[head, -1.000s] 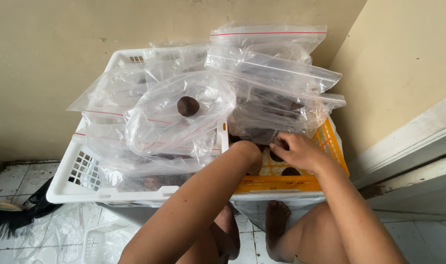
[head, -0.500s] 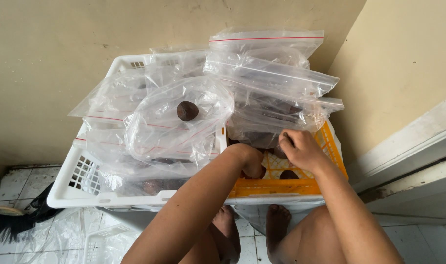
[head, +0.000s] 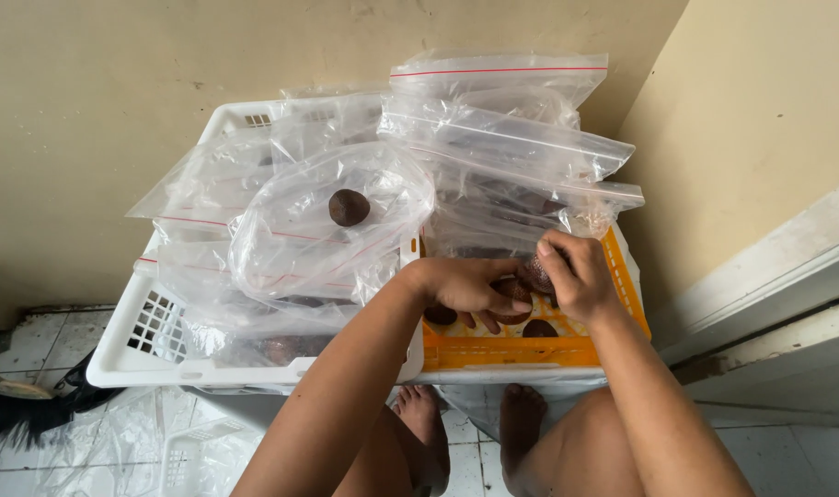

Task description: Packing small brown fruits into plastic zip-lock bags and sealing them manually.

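Found both hands meeting over the orange crate (head: pixel 493 352): right hand (head: pixel 574 274) pinched shut on a dark fruit (head: pixel 534 273), left hand (head: pixel 463 282) curled around another fruit (head: pixel 511 293) just left, touching, bags (head: pixel 493 147) piled beyond.

Beige walls (head: pixel 116 110), tiled floor (head: pixel 33 340), perhaps wet

Two crates are sitting side by side against the wall: the larger crate (head: pixel 153 354) on the left, the smaller crate (head: pixel 521 352) on the right. Zip bags (head: pixel 493 138) are lying piled across both, and one bag (head: pixel 332 221) on the left pile is holding a single round fruit (head: pixel 349 207). Both hands, left hand (head: pixel 465 285) and right hand (head: pixel 576 276), are resting inside the right crate among more fruits (head: pixel 539 329).
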